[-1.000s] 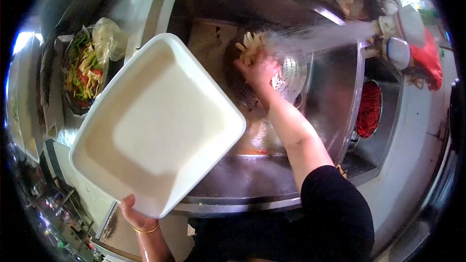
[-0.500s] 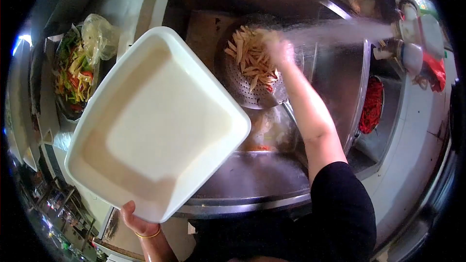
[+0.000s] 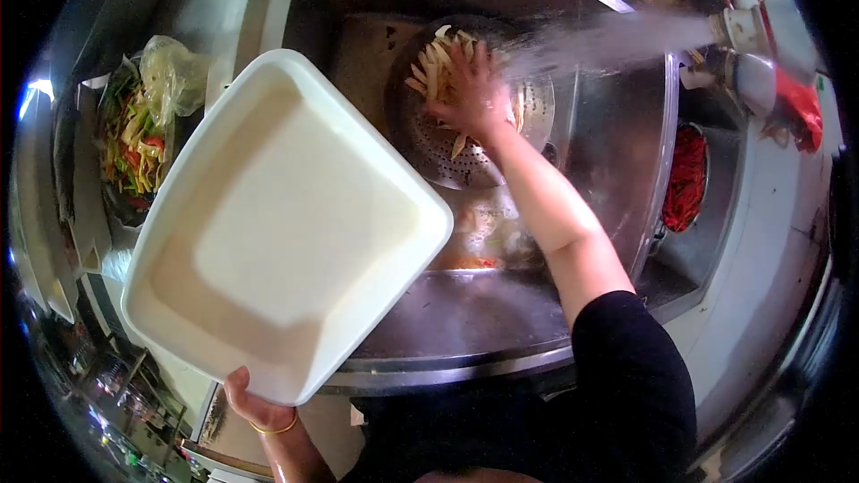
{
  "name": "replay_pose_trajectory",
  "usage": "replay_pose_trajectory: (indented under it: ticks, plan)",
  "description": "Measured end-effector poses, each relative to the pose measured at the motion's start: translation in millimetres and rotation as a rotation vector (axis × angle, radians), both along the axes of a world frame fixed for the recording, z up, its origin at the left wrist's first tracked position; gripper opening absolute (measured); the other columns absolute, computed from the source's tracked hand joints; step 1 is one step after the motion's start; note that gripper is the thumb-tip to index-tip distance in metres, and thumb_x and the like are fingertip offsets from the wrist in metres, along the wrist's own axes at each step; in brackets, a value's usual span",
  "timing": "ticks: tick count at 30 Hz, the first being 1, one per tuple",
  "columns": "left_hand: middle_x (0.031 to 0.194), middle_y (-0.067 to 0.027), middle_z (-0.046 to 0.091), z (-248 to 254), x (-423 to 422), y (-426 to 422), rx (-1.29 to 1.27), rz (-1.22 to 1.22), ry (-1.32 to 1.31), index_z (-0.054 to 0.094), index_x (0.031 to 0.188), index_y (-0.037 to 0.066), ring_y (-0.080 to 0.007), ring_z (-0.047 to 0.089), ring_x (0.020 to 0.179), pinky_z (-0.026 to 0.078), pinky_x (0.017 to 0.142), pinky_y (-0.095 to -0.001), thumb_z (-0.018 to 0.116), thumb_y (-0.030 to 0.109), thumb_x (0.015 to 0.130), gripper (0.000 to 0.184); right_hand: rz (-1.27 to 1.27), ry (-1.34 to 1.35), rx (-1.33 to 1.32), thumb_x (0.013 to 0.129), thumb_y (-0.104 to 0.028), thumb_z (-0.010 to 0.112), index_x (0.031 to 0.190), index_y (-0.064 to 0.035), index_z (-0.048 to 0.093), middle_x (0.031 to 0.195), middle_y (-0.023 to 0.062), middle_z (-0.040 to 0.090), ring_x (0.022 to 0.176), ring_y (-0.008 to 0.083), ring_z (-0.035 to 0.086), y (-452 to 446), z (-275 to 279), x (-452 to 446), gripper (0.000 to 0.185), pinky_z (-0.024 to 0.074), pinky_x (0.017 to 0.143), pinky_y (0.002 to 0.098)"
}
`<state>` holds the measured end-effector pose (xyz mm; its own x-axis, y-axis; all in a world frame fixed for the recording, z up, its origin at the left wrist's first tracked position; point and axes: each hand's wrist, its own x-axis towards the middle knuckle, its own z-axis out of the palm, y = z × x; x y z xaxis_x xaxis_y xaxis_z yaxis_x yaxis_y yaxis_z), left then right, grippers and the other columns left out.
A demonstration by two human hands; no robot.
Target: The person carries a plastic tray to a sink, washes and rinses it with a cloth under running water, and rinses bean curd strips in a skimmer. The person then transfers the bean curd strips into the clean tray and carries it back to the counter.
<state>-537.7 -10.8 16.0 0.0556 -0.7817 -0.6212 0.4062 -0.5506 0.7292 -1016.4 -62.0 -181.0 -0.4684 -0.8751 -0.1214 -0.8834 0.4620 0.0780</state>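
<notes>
My left hand (image 3: 259, 401) grips the near corner of a large white plastic tub (image 3: 277, 215), its thumb over the rim. The tub is tilted toward me and looks bare inside. Over the sink, my right hand (image 3: 479, 94) lies with fingers spread on pale cut strips of food (image 3: 436, 72), whose exact kind I cannot tell. These strips sit in a round perforated metal strainer (image 3: 456, 170). From the right, a stream of water (image 3: 617, 40) sprays across toward the strainer and my right hand.
The metal sink (image 3: 483, 313) surrounds the strainer, with wet food scraps below it. At left stands a container of mixed cut vegetables (image 3: 134, 148) with a clear plastic bag (image 3: 174, 80). At right are a bowl of red peppers (image 3: 687, 179) and the tap (image 3: 743, 31).
My right hand has moved left over the strips, its fingers now spread flat on them. The strainer has shifted slightly in view. My left hand keeps hold of the tub.
</notes>
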Motion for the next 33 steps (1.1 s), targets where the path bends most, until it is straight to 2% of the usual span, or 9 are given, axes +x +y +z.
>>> replay_pose_trajectory:
  ticks: [4,8,16,21,24,28,29,31,33]
  plan:
    - [0.118,-0.0166,0.057,3,-2,-1,0.004,-0.001,-0.020,0.046,0.130,-0.002,-0.0322,0.057,0.107,0.047,0.093,-0.0458,0.057,0.023,0.075,0.062,0.051,0.003,0.061,0.071,-0.056,0.077,0.155,-0.0223,0.009,0.159,0.0213,0.009,0.142,0.0482,0.016,-11,-36,-12,0.114,0.0350,0.108,0.0553]
    - [0.118,-0.0169,0.057,-1,7,3,-0.005,0.005,-0.026,0.046,0.130,-0.002,-0.0325,0.057,0.106,0.048,0.092,-0.0456,0.057,0.023,0.075,0.062,-0.006,-0.355,0.094,0.085,-0.047,0.066,0.153,-0.0219,0.022,0.157,0.0227,0.013,0.138,0.0446,0.027,-13,-86,-98,0.084,0.0402,0.106,0.0549]
    - [0.115,-0.0174,0.059,2,-3,2,-0.044,0.011,-0.057,0.049,0.125,-0.005,-0.0314,0.059,0.104,0.050,0.089,-0.0450,0.055,0.023,0.077,0.056,-0.453,-1.415,-0.115,0.095,-0.034,0.054,0.139,-0.0135,0.050,0.126,0.0219,0.057,0.105,0.0299,0.063,3,39,-118,0.049,0.0503,0.093,0.0477]
    - [0.116,-0.0171,0.059,-5,12,4,-0.044,-0.016,0.019,0.049,0.125,-0.005,-0.0317,0.059,0.104,0.050,0.090,-0.0459,0.054,0.021,0.078,0.054,0.036,-0.341,-0.093,0.087,-0.026,0.061,0.110,-0.0043,0.065,0.102,0.0149,0.068,0.094,0.0250,0.066,34,39,-88,0.032,0.0526,0.088,0.0425]
    - [0.116,-0.0171,0.059,-7,13,3,-0.050,-0.013,0.024,0.048,0.127,-0.003,-0.0317,0.058,0.105,0.049,0.090,-0.0463,0.054,0.021,0.077,0.056,0.119,-0.051,-0.091,0.081,-0.038,0.069,0.128,-0.0088,0.055,0.121,0.0201,0.058,0.118,0.0353,0.052,58,13,-32,0.057,0.0424,0.098,0.0552]
    - [0.117,-0.0167,0.057,0,0,1,-0.030,0.005,0.007,0.047,0.130,-0.002,-0.0315,0.057,0.107,0.048,0.091,-0.0460,0.056,0.023,0.076,0.060,-0.017,-0.126,0.209,0.079,-0.052,0.069,0.142,-0.0121,0.044,0.143,0.0200,0.041,0.136,0.0410,0.033,46,5,-15,0.079,0.0284,0.103,0.0670]
    - [0.118,-0.0167,0.057,2,0,0,-0.021,0.006,0.006,0.046,0.130,-0.002,-0.0313,0.056,0.108,0.048,0.092,-0.0457,0.056,0.023,0.076,0.061,0.001,0.014,0.233,0.088,-0.050,0.060,0.141,-0.0092,0.043,0.145,0.0188,0.040,0.134,0.0371,0.039,45,-20,-36,0.069,0.0345,0.104,0.0563]
    - [0.119,-0.0162,0.056,1,7,1,-0.022,-0.020,-0.044,0.046,0.131,-0.002,-0.0312,0.056,0.109,0.048,0.092,-0.0451,0.057,0.024,0.075,0.063,-0.499,-0.662,-0.279,0.087,-0.048,0.059,0.144,-0.0213,0.042,0.144,0.0199,0.043,0.138,0.0349,0.034,6,14,-40,0.066,0.0328,0.111,0.0454]
    - [0.120,-0.0160,0.055,1,6,-1,-0.019,-0.036,-0.068,0.045,0.131,-0.002,-0.0310,0.055,0.109,0.048,0.092,-0.0446,0.057,0.024,0.074,0.064,0.081,-0.212,-0.127,0.092,-0.041,0.053,0.146,-0.0217,0.039,0.146,0.0185,0.042,0.135,0.0325,0.038,21,-89,-115,0.059,0.0349,0.111,0.0414]
